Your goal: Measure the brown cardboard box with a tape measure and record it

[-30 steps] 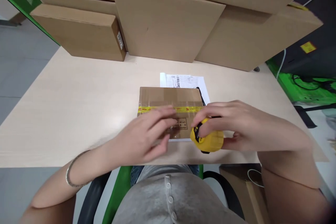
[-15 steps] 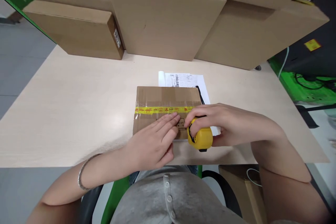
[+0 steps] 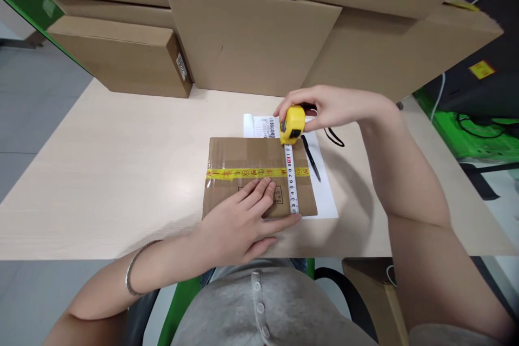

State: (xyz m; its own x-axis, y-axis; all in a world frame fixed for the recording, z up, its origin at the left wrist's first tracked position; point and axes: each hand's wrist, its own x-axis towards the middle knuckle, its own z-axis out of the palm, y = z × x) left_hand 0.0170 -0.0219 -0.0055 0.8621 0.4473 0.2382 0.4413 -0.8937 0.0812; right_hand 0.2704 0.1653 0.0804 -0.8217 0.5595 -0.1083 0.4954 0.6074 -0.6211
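Note:
A brown cardboard box with yellow printed tape across it lies near the table's front edge. My left hand rests on its lower part with fingers stretched out, the index fingertip touching the near end of a measuring blade. In my right hand is a yellow tape measure, held at the box's far edge. Its white blade runs across the box top from far edge to near edge. Beneath the box lies printed paper, and a black pen rests on that sheet to the right.
Large cardboard boxes stand along the back of the table. A flatter carton leans at the back left. Green surfaces and dark equipment are at the right. A black wrist strap hangs near my right hand.
My right hand has moved away from me with the tape measure, from the box's near edge to its far edge, drawing out the blade. My left index finger has stretched right to the blade's end.

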